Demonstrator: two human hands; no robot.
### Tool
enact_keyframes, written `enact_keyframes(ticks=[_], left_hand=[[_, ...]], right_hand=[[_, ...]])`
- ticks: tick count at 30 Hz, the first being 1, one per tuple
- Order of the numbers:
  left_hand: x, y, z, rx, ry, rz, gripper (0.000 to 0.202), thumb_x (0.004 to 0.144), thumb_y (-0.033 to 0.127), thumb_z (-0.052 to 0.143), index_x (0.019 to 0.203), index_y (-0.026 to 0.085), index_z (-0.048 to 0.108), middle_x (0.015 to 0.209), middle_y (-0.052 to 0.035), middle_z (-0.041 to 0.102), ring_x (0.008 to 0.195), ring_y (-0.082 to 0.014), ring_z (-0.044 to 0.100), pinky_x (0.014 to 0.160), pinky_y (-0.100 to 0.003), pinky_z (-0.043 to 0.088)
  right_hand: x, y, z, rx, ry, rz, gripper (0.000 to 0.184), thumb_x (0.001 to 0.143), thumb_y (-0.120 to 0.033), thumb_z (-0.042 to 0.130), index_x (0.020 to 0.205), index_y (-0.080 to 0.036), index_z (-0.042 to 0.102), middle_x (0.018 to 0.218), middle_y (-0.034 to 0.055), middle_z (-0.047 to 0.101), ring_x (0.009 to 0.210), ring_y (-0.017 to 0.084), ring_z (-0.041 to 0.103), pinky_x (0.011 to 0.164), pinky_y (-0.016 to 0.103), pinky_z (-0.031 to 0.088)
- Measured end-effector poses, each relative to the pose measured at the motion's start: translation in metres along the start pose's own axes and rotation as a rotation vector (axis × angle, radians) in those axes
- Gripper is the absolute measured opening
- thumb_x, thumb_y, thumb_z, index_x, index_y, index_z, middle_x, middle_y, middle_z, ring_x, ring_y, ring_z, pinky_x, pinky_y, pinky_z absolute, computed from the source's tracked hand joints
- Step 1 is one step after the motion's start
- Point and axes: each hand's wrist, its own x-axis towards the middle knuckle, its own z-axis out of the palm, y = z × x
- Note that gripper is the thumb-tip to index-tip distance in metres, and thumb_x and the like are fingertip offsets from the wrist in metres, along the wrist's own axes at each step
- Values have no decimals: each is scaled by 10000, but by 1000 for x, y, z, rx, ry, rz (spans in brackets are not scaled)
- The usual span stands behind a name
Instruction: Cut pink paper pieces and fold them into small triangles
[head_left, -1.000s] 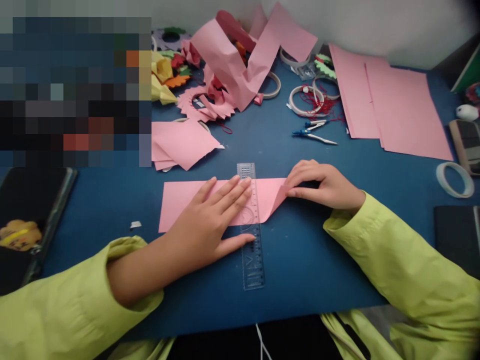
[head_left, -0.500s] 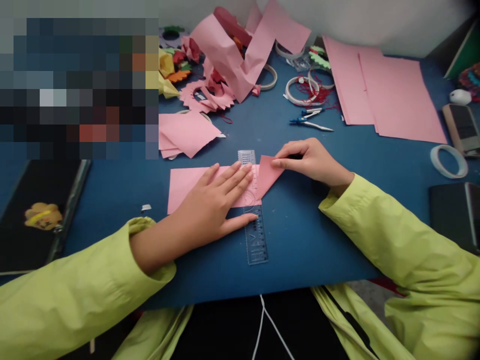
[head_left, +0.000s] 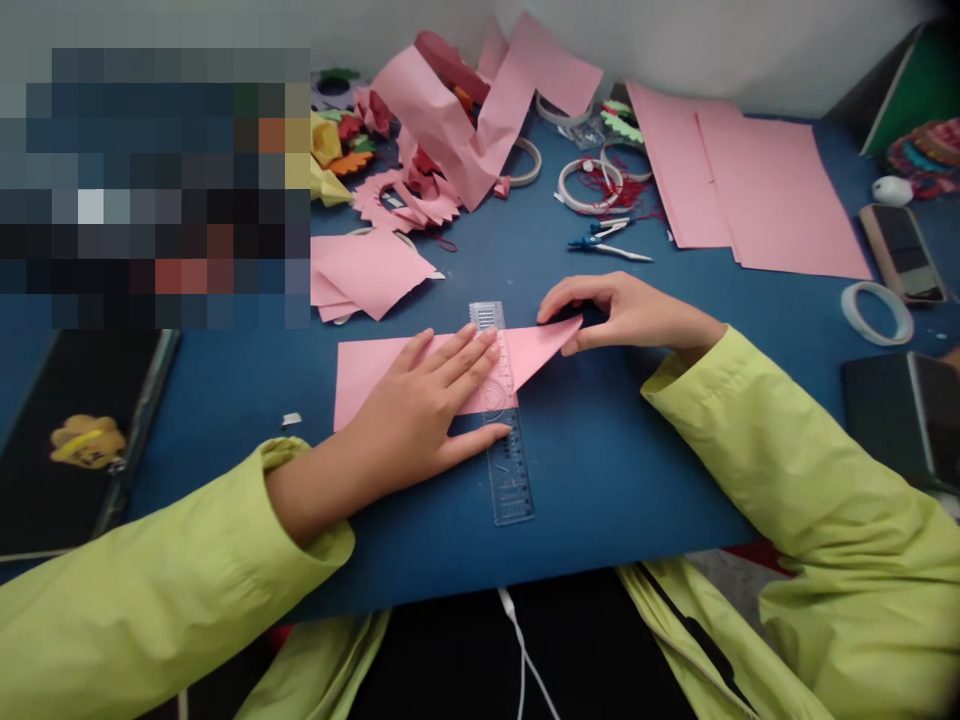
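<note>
A strip of pink paper [head_left: 367,370] lies on the blue table under a clear plastic ruler [head_left: 510,480], which crosses it from back to front. My left hand [head_left: 409,420] rests flat on both, fingers stretched out and thumb spread along the ruler's lower half. To the right of the ruler, the paper's end rises off the table in a slanted flap. My right hand [head_left: 637,310] is closed at that flap's tip, with the paper between thumb and fingers. Part of the strip is hidden beneath my left hand.
Behind the hands lie a pair of compasses [head_left: 611,245], tape rolls [head_left: 592,187] and crumpled pink paper [head_left: 465,150]. Larger pink sheets [head_left: 795,200] lie at back right. A phone [head_left: 904,250] and a white tape roll [head_left: 876,313] are rightward; a black case [head_left: 82,400] is leftward.
My right hand has shifted its grip on the flap and drawn its tip slightly outward to the right. My left hand stays flat on the ruler. The view has shifted slightly.
</note>
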Motion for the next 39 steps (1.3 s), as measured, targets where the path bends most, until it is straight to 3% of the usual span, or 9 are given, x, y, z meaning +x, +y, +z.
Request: enact_keyframes(ticks=[4,11,21,24,26,28,32,36,39], left_hand=[[0,0,1,-7,3,2,701,912,542,414,1439,94,299,1502,-104,302,1393,-297,293,1117,-524,241],[0,-1,2,-4,28,14,670,912,549,412,1379,68,408,1471,-132,358,1379,-315,318,1110,-531,250],[1,0,0,-9,16,11,697,906,543,430,1435,105,313,1500,-110,302,1383,-312,311,1105,-543,270],[0,-1,-2,-20,5,28,720,898,543,446,1442,98,296,1495,-130,309,1375,-324,322,1108,-558,276],[-2,-3,-6,-33,27,35,680,904,491,455,1421,67,338,1474,-154,350,1362,-325,348,1110,-538,303],[-5,-6,-11,-67,79,9,517,922,357,423,1330,43,480,1397,-156,473,1325,-286,416,1104,-452,365],[-12,-10,-24,-22,183,-224,402,893,199,352,1093,51,668,1183,-132,655,1127,-252,605,958,-379,524],[-14,-9,-27,150,226,-344,373,860,201,379,939,61,715,1097,-138,690,965,-286,672,721,-394,593],[-12,-8,-21,226,257,-287,335,848,175,405,934,55,706,1061,-152,695,952,-294,665,742,-398,576]], right_hand=[[-1,6,-9,2,-23,-2,222,721,-390,728,721,-169,700,878,46,684,837,164,611,821,322,461],[12,11,-2,48,77,47,230,691,-385,746,677,-162,695,754,29,666,704,135,575,677,282,442],[26,16,12,201,709,112,217,719,-371,740,705,-158,698,640,-22,604,528,73,464,494,224,382],[21,14,17,122,814,24,187,767,-366,702,759,-180,706,691,-9,656,595,102,554,550,242,446],[12,7,22,-6,740,-102,141,824,-323,653,824,-193,707,819,19,707,756,139,628,692,285,498],[2,-3,29,-237,554,-275,106,857,-246,615,878,-186,700,934,48,717,848,162,641,767,322,504],[-16,-22,41,-905,156,-551,202,919,-141,489,1028,-178,655,1060,44,704,1018,212,601,835,396,476],[-21,-33,47,-1208,80,-691,256,945,-101,413,1120,-116,600,1104,71,682,1046,205,585,860,393,474],[-19,-37,49,-1309,92,-756,234,940,-98,436,1113,-102,593,1074,75,688,1017,190,596,839,368,479]])
